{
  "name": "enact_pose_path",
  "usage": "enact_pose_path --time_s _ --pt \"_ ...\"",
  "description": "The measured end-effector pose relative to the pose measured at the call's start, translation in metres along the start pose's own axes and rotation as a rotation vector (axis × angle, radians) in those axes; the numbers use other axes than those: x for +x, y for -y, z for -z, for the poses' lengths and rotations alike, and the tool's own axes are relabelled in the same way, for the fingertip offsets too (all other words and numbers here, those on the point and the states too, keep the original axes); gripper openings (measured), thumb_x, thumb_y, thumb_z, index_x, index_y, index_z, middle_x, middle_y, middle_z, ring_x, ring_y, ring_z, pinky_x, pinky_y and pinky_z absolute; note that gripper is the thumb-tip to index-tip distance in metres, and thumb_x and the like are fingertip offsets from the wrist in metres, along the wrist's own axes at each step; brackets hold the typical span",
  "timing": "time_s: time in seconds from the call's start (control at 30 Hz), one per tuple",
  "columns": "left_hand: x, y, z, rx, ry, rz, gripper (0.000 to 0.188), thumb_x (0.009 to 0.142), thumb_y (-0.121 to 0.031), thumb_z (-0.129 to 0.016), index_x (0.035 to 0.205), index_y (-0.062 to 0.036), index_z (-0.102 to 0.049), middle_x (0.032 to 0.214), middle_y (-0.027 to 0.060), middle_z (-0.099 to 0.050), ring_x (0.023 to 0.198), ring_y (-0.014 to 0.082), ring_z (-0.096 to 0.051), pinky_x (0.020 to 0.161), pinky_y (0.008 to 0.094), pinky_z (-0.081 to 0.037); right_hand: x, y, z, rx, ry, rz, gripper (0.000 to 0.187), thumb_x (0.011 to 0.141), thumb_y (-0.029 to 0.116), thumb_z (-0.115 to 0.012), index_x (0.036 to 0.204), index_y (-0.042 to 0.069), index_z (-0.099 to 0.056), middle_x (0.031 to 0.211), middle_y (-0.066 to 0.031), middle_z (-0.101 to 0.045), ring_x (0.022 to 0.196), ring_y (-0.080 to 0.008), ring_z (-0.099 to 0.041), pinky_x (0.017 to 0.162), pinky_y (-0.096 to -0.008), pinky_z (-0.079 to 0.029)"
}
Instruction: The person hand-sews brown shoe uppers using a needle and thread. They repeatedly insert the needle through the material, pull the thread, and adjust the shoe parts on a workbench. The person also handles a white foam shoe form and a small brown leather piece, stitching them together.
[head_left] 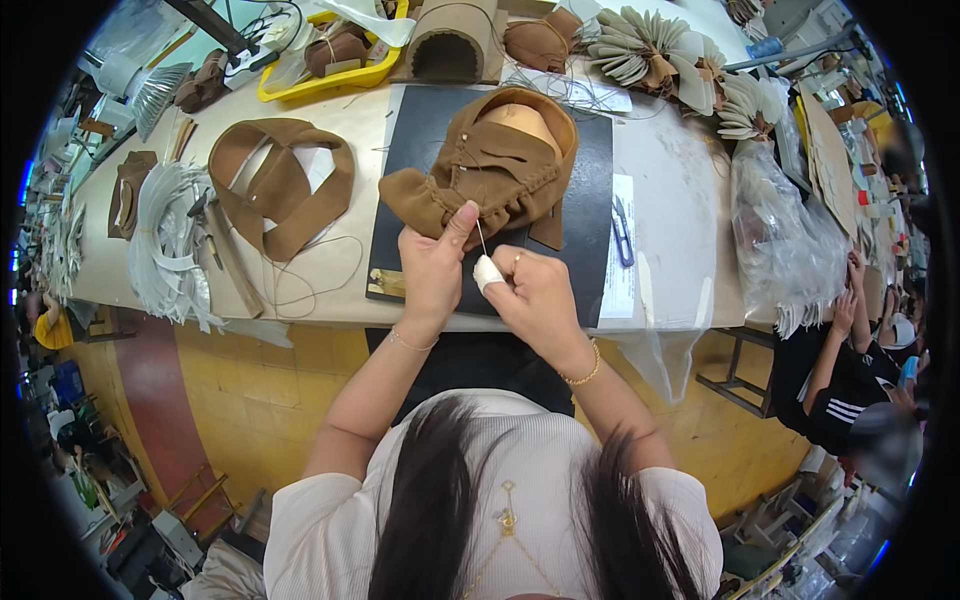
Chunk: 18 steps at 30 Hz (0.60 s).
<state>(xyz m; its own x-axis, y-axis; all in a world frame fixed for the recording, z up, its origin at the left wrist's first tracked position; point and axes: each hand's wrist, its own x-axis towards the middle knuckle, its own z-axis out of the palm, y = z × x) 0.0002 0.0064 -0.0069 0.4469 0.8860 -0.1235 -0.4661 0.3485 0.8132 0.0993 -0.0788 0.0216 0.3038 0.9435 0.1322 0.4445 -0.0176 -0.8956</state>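
Observation:
A brown suede moccasin upper (425,200) sits over a tan shoe last (522,124), with gathered puckers along its curved seam. My left hand (436,262) pinches the upper's near edge, the thumb pressed on the leather beside the seam. From that seam a light thread (481,238) runs taut to my right hand (530,295), whose fingers are closed on it. White tape wraps a digit of the right hand. Whether a needle is inside that fist is hidden. Beneath the upper lies a dark flat board (590,200) on the table.
Left of the board are another brown leather upper (335,165), a hammer (232,262) and a bundle of white strips (165,240). Blue-handled snips (624,240) lie at right, near a clear plastic bag (775,215). A yellow basket (330,82) stands behind. Another person's arm (838,325) is at far right.

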Motion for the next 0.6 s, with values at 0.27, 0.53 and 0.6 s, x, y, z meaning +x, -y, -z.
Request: enact_pose_path --time_s 0.27,0.53,0.6 --pt "0.020 -0.025 -0.006 0.002 -0.004 0.063 0.033 0.096 -0.025 -0.054 0.112 0.0044 -0.053 0.105 0.0145 -0.064 0.090 0.0213 -0.067 0.072 0.0331 -0.060 -0.006 -0.027 0.025 -0.306 -0.291 0.236 0.048 0.066 0.029 -0.079 0.109 0.014 -0.062 0.111 -0.0061 -0.055 0.105 -0.0268 -0.050 0.095 -0.0446 -0.031" --pt "0.030 -0.026 -0.022 0.002 -0.036 0.032 0.023 0.095 -0.023 -0.054 0.107 -0.0033 -0.054 0.095 0.0066 -0.064 0.078 0.0119 -0.065 0.065 0.0275 -0.057 0.068 -0.030 0.008 -0.271 -0.309 0.758 0.031 0.069 0.003 -0.074 0.095 0.009 -0.059 0.100 -0.0055 -0.067 0.097 -0.0270 -0.063 0.085 -0.0402 -0.043" --pt "0.034 -0.026 -0.019 0.019 -0.049 0.017 0.018 0.095 -0.023 -0.056 0.102 -0.0063 -0.054 0.089 0.0029 -0.062 0.075 0.0097 -0.063 0.063 0.0263 -0.056 0.076 -0.031 0.003 -0.231 -0.308 0.771 0.028 0.068 0.000 -0.072 0.091 0.008 -0.058 0.096 -0.0061 -0.067 0.094 -0.0265 -0.064 0.082 -0.0402 -0.045"
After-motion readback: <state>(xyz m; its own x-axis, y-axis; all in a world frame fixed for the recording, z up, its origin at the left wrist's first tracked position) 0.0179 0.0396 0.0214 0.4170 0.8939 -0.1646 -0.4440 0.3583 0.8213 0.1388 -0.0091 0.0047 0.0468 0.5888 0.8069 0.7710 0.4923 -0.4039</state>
